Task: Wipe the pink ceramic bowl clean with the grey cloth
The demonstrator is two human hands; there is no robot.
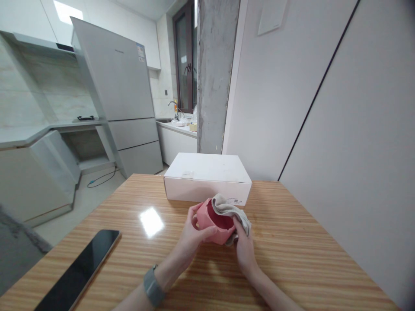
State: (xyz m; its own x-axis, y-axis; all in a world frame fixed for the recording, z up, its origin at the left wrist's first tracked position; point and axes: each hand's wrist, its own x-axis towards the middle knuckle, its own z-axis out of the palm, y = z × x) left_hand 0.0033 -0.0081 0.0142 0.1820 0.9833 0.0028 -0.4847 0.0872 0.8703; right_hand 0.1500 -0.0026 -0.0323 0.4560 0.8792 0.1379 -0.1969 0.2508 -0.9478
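A pink, faceted pot-like container (pixel 212 231) is held above the wooden table, its open mouth tilted toward me and to the right. My left hand (pixel 193 233) grips it from the left, thumb along the near side and fingers behind. A light grey cloth (pixel 228 208) drapes over the container's right rim and partly into its mouth. My right hand (pixel 244 246) pinches this cloth against the right side of the container; some of its fingers are hidden behind cloth and container.
Just behind my hands, a white cardboard box (pixel 207 169) stands on the wooden table (pixel 292 259). A black phone (pixel 81 270) lies at the left edge. A white wall (pixel 350 142) borders the right side; a fridge (pixel 119 86) stands beyond the table.
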